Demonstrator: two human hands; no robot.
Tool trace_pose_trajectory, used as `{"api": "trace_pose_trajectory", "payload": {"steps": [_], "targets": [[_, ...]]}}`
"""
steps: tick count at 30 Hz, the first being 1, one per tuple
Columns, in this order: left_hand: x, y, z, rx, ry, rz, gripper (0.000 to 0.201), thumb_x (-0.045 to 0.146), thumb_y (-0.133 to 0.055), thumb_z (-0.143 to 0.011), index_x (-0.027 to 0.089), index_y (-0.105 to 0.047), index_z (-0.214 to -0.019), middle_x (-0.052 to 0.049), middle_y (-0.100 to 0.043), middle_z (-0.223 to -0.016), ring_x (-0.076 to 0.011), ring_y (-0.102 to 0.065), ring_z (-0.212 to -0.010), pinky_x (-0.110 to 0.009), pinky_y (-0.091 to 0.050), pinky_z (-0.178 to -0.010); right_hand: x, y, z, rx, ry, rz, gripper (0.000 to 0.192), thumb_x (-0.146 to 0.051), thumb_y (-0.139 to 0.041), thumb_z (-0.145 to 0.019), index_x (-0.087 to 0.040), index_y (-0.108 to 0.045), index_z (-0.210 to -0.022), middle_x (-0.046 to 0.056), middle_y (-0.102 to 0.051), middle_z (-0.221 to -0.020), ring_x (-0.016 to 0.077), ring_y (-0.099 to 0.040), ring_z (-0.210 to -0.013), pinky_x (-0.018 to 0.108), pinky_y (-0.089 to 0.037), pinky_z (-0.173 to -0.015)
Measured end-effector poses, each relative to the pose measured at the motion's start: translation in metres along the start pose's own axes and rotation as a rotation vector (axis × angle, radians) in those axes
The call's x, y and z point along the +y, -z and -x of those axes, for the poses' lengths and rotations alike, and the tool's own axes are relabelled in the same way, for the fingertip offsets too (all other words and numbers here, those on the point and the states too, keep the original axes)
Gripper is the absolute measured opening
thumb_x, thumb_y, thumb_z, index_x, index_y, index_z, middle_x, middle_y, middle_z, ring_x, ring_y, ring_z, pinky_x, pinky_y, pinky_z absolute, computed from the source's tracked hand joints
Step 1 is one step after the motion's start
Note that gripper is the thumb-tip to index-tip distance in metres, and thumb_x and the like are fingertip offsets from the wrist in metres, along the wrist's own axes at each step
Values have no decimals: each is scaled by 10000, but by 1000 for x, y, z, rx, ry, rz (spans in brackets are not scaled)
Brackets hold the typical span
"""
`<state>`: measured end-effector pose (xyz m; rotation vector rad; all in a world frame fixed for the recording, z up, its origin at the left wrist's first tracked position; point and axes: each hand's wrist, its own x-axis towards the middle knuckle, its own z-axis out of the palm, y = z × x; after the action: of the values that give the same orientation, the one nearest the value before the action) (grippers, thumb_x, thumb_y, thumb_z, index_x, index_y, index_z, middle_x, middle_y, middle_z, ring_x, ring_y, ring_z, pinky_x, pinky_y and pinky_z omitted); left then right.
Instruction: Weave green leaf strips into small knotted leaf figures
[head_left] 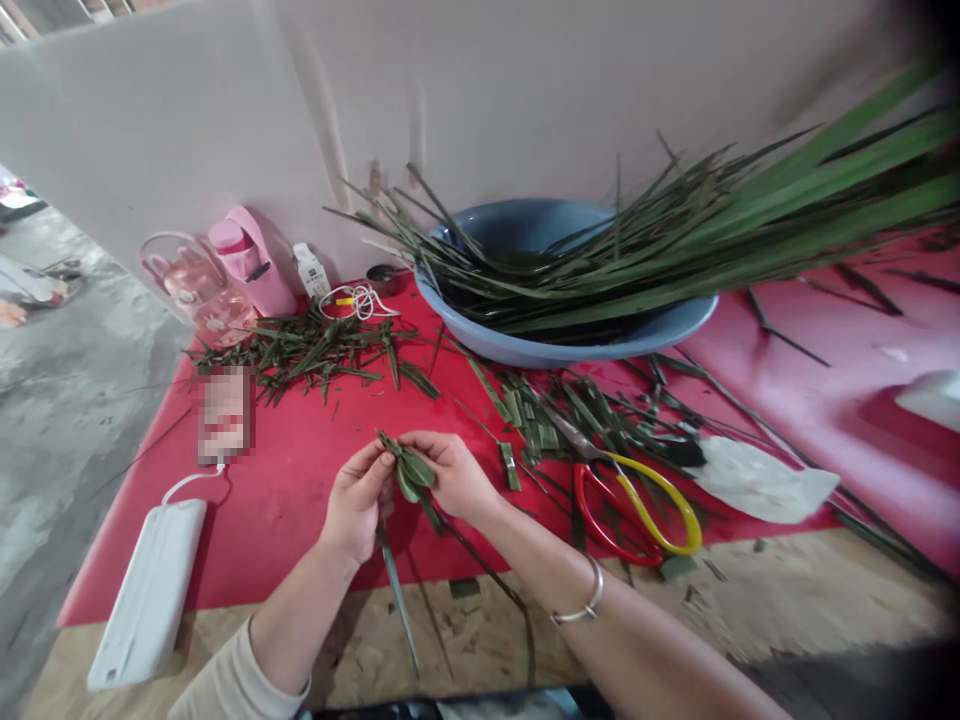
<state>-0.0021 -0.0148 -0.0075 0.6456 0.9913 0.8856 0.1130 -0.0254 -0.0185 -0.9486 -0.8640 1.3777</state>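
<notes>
Between my two hands is a small folded bundle of green leaf strips [412, 478], with long thin ends hanging down toward the table's front edge. My left hand [358, 500] pinches its upper end between thumb and fingers. From the other side, my right hand [454, 475] closes its fingertips on the same bundle; part of the grip is hidden. To the right lie scissors [637, 510] with one red and one yellow handle, their blades among short cut leaf pieces [532, 420].
A blue basin [487, 340] holds long green leaves [675, 260] reaching far right. Behind my left hand lies a pile of leaf pieces [307, 350], near pink bottles [259, 265]. A white power bank [150, 590] is cabled to a blurred-out device [225, 412]. A white plastic bag [765, 480] lies right.
</notes>
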Motion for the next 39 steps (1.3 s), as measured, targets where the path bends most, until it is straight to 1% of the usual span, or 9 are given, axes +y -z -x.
{"api": "trace_pose_trajectory", "payload": {"steps": [4, 10, 15, 19, 24, 28, 31, 35, 39], "targets": [[-1, 5, -4, -44, 13, -15, 378, 374, -726, -524, 140, -596, -790, 104, -332, -392, -5, -257, -324, -117, -176, -300, 1, 2, 0, 1, -98, -80, 189, -342, -636, -626, -167, -618, -695, -19, -568, -584, 85, -483, -507, 202, -380, -489], [2, 10, -10, -20, -79, -93, 376, 373, -693, -581, 163, -596, -878, 71, -463, -455, -9, -305, -309, -139, -210, -298, -11, -1, 8, 36, 6, 292, 168, -207, -475, -753, -159, -635, -742, -6, -577, -627, 103, -510, -601, 219, -407, -593], [3, 13, -6, -187, 39, -123, 417, 416, -655, -617, 154, -622, -941, 86, -355, -370, -18, -265, -296, -148, -204, -295, -14, 0, 9, -41, -12, 279, 206, -178, -430, -766, -158, -635, -770, -3, -592, -645, 102, -517, -597, 218, -417, -588], [-2, 10, -6, -127, 52, -75, 421, 425, -663, -604, 166, -619, -933, 89, -342, -383, -19, -269, -309, -141, -215, -298, -12, 3, 7, -28, -41, 214, 211, -182, -424, -763, -161, -634, -774, -1, -594, -653, 103, -527, -613, 219, -426, -606], [-8, 8, -7, 55, -112, -111, 318, 437, -637, -626, 162, -626, -785, 76, -419, -411, -18, -310, -327, -136, -246, -322, -14, 2, 12, -81, -3, 278, 238, -160, -460, -745, -165, -596, -939, 5, -600, -715, 116, -539, -659, 236, -437, -644], [-8, 10, -3, 83, -262, -193, 280, 416, -616, -654, 162, -638, -771, 44, -514, -466, -52, -430, -401, -164, -365, -407, -17, -2, 17, -88, 96, 398, 209, -201, -476, -767, -148, -594, -931, 26, -609, -736, 128, -546, -669, 241, -444, -635], [-7, 9, 3, 89, -385, -302, 232, 372, -576, -706, 163, -642, -782, -6, -623, -616, -100, -554, -568, -204, -448, -553, -18, -3, 19, -104, 157, 439, 218, -224, -483, -773, -143, -585, -947, 39, -614, -779, 131, -554, -678, 232, -448, -614], [-8, 9, 8, 126, -517, -436, 180, 311, -532, -753, 173, -639, -796, -22, -664, -722, -123, -592, -660, -221, -463, -626, -16, -3, 19, -112, 181, 470, 264, -235, -512, -754, -150, -556, -1000, 35, -608, -815, 126, -556, -675, 218, -450, -588], [-11, 13, 6, 159, -630, -618, 179, 273, -506, -768, 175, -640, -835, -41, -663, -785, -147, -597, -719, -254, -465, -675, -14, -2, 15, -31, 237, 719, 210, -177, -425, -792, -174, -593, -918, 28, -601, -740, 127, -548, -658, 234, -437, -610]]}}
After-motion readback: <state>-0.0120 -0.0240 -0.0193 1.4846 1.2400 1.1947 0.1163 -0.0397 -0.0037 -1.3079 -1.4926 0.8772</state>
